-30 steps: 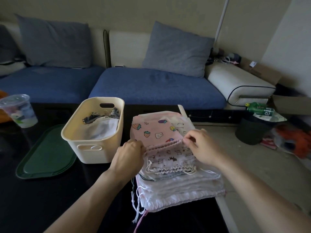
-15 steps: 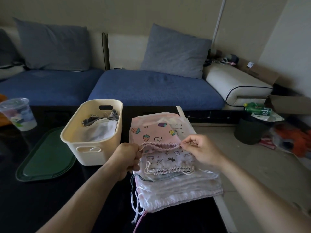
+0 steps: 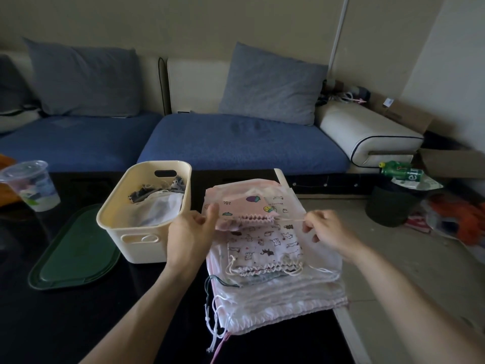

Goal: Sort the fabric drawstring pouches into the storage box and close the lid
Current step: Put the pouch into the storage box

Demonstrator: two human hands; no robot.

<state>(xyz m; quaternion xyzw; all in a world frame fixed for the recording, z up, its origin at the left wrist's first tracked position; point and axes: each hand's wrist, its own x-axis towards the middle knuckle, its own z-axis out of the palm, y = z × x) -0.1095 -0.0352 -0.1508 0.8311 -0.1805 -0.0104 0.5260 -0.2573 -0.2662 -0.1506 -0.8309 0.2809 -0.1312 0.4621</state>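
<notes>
- Left hand (image 3: 193, 229) pinches the pink pouch (image 3: 244, 208) mouth; right hand (image 3: 326, 229) pinches its drawstring (image 3: 288, 219), just right of the storage box (image 3: 147, 219)
- Risk: uneven pull slips the cord, or drags the pouch stack (image 3: 275, 285) beneath off the table edge

A blue-cushioned sofa (image 3: 236, 143) runs along the beige wall (image 3: 210, 22), two grey pillows (image 3: 270, 82) propped against its back, a cream armrest (image 3: 367, 132) at the right end. Up front, a glossy black desk (image 3: 52, 324). Right side: pale, dusty floor (image 3: 393, 271), a dark bin (image 3: 391, 206), cardboard boxes (image 3: 451, 161). Dim, soft light.
</notes>
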